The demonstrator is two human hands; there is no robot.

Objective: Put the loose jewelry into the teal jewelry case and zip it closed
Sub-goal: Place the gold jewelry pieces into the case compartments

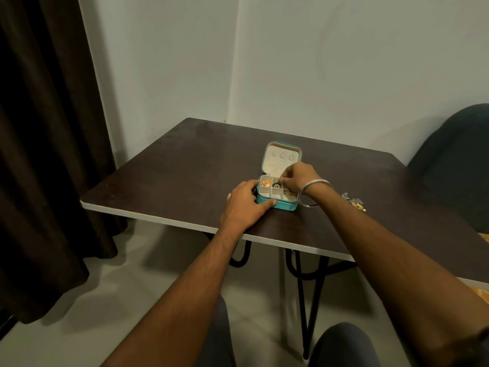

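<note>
Leftmost in the frame, a dark brown curtain (45,154) was seen hanging from top to floor beside a pale wall. Right of it, a dark brown table (185,168) with a pale edge was set across the middle of the frame on black hairpin legs. Near the table's front edge, at the frame's centre, the teal jewelry case (280,205) was found standing with its lid (281,158) raised upright toward the wall, the cream lining and three small hooks being shown. The left hand (244,205) was laid against the case's left side and front, the fingers curled round its corner and the thumb pressed along the front wall. Gold and green pieces (270,184) were seen lying in the rear left compartments. The right hand (297,177) was held over the rear right part of the tray, its fingertips pinched together; what was pinched could not be told. A silver bangle (316,192) was worn at that wrist. Further right, loose jewelry (354,202), silver and gold, was left on the tabletop, well apart from the case. At the far right edge, a dark chair (455,154) was partly shown.
</note>
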